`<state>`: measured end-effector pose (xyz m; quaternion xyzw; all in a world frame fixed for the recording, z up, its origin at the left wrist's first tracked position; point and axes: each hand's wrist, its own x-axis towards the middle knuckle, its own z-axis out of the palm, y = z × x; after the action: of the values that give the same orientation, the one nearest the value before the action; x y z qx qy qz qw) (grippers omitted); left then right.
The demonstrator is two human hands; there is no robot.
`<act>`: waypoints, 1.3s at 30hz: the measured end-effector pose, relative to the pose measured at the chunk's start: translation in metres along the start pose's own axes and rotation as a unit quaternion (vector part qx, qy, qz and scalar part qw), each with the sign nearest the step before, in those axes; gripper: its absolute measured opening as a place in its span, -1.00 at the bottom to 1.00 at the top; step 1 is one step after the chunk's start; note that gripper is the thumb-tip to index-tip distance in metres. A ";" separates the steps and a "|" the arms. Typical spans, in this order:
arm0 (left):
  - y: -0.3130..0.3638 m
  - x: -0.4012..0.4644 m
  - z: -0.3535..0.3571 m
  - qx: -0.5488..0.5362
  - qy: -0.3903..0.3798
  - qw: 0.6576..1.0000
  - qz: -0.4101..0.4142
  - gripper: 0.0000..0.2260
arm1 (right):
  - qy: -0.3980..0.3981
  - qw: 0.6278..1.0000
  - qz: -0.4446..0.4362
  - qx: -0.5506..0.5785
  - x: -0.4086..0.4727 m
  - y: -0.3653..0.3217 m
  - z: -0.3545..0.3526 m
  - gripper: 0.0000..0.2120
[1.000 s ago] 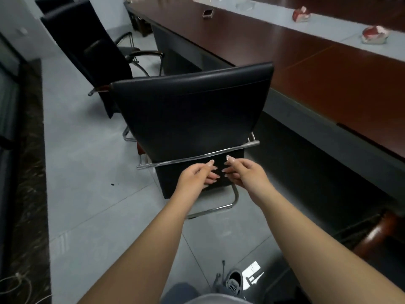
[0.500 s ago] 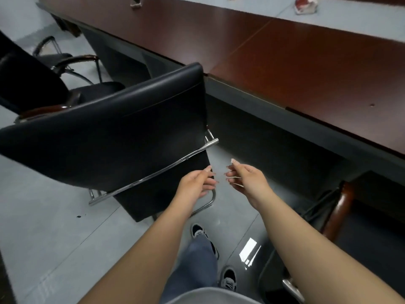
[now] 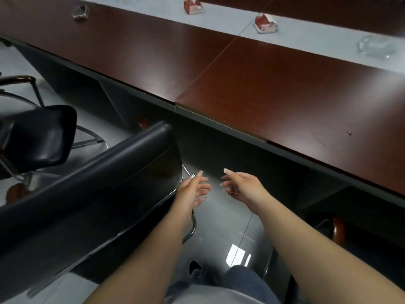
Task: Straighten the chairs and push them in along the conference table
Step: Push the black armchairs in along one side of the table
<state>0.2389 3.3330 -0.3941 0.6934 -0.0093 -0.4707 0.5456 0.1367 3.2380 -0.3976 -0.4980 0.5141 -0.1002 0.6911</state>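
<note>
Now, chair point(image 3: 87, 194): black, glossy backrest seen from behind, tilted across the lower left of the view; a chrome bar runs along its lower back and a chrome tube curves down to the floor by its right edge. It stands just beside the table, its top corner near the table edge, at an angle to it.
Left hand point(image 3: 194, 190): at the chair's right edge, near the end of the chrome bar; fingers loosely spread and holding nothing; whether it touches the bar I cannot tell.
Right hand point(image 3: 240, 184): apart from the chair, out over the floor, fingers relaxed and slightly apart, empty.
Second chair point(image 3: 37, 137): black seat with chrome frame and brown armrest, at the left, farther from the table.
Table point(image 3: 263, 88): long, dark red-brown wood top with a dark apron and a pale strip along the middle.
On the strip: two red-and-white boxes point(image 3: 265, 24), a glass ashtray point(image 3: 375, 48).
Floor point(image 3: 219, 216): grey glossy tiles with light reflections.
</note>
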 end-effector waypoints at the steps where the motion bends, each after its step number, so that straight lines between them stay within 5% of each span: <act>1: 0.005 0.014 0.001 -0.008 0.003 1.000 -0.008 -0.79 | -0.006 1.000 0.004 -0.005 0.013 -0.006 0.004 -0.73; 11: 0.011 0.092 0.020 -0.119 0.049 0.985 -0.117 -0.70 | -0.098 0.992 0.049 -0.065 0.118 -0.050 0.025 -0.82; 22: 0.000 0.167 0.035 -0.311 0.271 0.888 -0.206 -0.53 | -0.283 0.906 0.136 -0.284 0.241 -0.072 0.064 -0.78; 28: -0.012 0.181 0.030 -0.444 0.256 0.827 -0.230 -0.37 | -0.316 0.863 0.159 -0.361 0.271 -0.042 0.094 -0.75; 31: -0.017 0.202 0.028 -0.458 0.261 0.820 -0.222 -0.56 | -0.336 0.831 0.166 -0.412 0.282 -0.018 0.099 -0.63; 34: -0.025 0.219 0.027 -0.494 0.281 0.795 -0.210 -0.54 | -0.347 0.803 0.195 -0.444 0.284 -0.009 0.097 -0.48; 39: -0.036 0.227 0.029 -0.606 0.293 0.723 -0.154 -0.72 | -0.324 0.822 0.269 -0.384 0.276 0.000 0.094 -0.42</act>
<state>0.3278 3.2060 -0.5665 0.3103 0.5451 -0.2269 0.7451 0.3371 3.1131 -0.5691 -0.5685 0.3713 0.4622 0.5704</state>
